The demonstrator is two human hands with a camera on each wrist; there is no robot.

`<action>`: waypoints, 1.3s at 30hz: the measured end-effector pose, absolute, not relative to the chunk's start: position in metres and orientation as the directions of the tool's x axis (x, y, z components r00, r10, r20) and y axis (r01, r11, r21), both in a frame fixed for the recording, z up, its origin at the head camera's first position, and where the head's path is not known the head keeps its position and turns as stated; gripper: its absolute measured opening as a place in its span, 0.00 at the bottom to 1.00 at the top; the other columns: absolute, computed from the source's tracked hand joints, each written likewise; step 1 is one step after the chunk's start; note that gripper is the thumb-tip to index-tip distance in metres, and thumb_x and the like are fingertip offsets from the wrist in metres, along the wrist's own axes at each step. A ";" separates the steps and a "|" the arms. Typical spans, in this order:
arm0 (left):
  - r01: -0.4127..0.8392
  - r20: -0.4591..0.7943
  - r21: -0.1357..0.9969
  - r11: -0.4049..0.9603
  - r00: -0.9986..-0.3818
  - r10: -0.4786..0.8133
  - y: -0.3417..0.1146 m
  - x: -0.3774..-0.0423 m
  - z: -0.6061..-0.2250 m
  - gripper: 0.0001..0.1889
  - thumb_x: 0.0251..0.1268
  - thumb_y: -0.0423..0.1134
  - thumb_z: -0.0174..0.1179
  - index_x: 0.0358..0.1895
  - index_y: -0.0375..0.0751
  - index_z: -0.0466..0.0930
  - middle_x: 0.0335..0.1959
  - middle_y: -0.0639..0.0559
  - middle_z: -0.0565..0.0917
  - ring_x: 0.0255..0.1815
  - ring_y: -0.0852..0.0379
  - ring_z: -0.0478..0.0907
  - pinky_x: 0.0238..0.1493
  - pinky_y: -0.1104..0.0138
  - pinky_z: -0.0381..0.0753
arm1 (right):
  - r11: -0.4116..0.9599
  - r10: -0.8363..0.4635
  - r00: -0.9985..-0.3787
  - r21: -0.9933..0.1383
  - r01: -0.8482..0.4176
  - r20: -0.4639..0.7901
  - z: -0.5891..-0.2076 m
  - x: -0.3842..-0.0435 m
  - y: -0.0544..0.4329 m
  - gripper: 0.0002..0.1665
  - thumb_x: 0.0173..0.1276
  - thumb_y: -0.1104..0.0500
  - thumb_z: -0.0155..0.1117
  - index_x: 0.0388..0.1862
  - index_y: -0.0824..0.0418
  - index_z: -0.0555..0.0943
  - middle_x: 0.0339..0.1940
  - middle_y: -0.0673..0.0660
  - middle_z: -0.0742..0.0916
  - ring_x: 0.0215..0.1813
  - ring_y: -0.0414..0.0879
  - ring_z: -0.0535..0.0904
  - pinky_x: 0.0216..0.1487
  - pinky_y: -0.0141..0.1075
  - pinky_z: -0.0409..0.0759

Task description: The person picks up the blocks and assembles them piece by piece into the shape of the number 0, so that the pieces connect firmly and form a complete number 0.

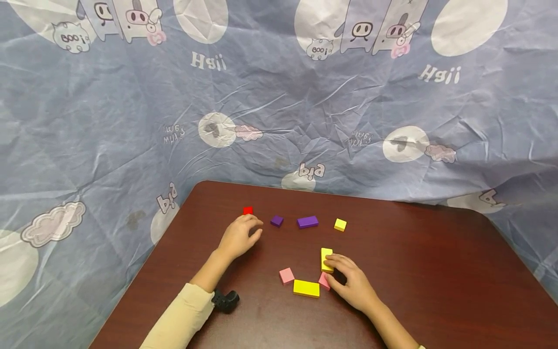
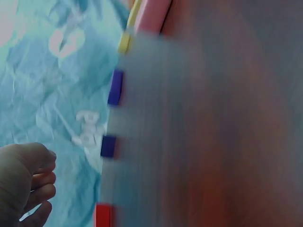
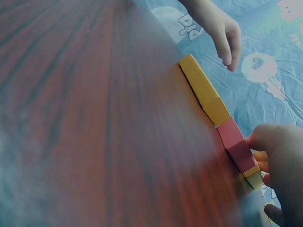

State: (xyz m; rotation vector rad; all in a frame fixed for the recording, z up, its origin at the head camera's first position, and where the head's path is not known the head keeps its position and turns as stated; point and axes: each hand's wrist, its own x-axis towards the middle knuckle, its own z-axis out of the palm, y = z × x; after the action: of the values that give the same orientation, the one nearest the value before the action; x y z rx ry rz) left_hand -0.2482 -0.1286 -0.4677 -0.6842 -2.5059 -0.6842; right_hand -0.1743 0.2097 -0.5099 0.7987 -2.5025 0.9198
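Note:
My right hand (image 1: 350,283) rests at a yellow block (image 1: 324,259), its fingertips touching that block's right side. Its thumb is at a pink block (image 1: 323,280), partly covered, which lies between this yellow block and another yellow block (image 1: 306,288). In the right wrist view, the thumb meets the pink block (image 3: 236,144) while the other fingers are partly hidden behind the row. My left hand (image 1: 239,236) hovers just in front of a red block (image 1: 248,210), fingers loosely bent and holding nothing. A second pink block (image 1: 286,276) lies at the front yellow block's left end.
Along the back of the dark brown table (image 1: 418,271) lie a dark purple cube (image 1: 276,221), a longer purple block (image 1: 307,222) and a small yellow block (image 1: 340,224). A black strap-like device (image 1: 225,301) sits at the left wrist. Patterned blue cloth (image 1: 279,97) hangs behind.

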 end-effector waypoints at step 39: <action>0.271 0.174 0.620 0.736 -0.962 0.208 -0.177 -0.310 -0.490 0.32 0.54 0.44 0.73 0.64 0.40 0.76 0.63 0.41 0.75 0.65 0.42 0.69 0.65 0.49 0.67 | 0.626 -0.362 -0.790 -0.498 -0.600 0.495 -0.513 -0.175 0.210 0.19 0.56 0.61 0.74 0.48 0.60 0.85 0.56 0.54 0.83 0.61 0.51 0.76 0.66 0.19 0.54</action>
State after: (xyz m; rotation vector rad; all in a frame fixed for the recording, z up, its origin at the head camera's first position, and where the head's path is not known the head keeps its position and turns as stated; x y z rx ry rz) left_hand -0.3101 -0.1772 -0.4903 -0.3934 -2.8398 -1.0371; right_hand -0.1748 0.2097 -0.5126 0.7700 -2.5033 0.9516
